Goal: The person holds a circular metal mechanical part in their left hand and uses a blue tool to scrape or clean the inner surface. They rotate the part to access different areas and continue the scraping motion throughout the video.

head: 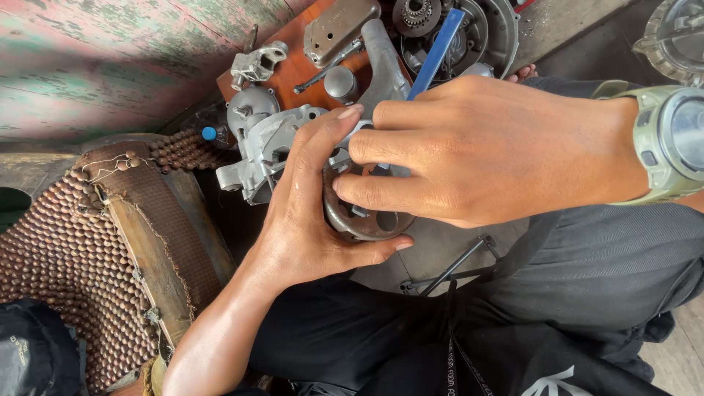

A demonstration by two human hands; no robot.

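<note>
Left hand [308, 220] lay under round metal part [363, 220], right hand [484, 150] on top of it. Tool handle [438, 51] stuck out behind right hand. Metal housing [257, 147] sat left of hands. Board [293, 70] with loose metal parts lay behind. Bead mat [66, 257] lay far left.

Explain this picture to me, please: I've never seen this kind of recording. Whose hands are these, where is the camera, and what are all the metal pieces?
There is one picture, from a camera on the person's head, looking down at their lap. The left hand cups a round metal part with holes. The right hand, wearing a green wristwatch, grips a blue-handled tool pressed to that part. Beyond lie a grey cast housing and other engine pieces on a brown board. A beaded seat cover is at the left.
</note>
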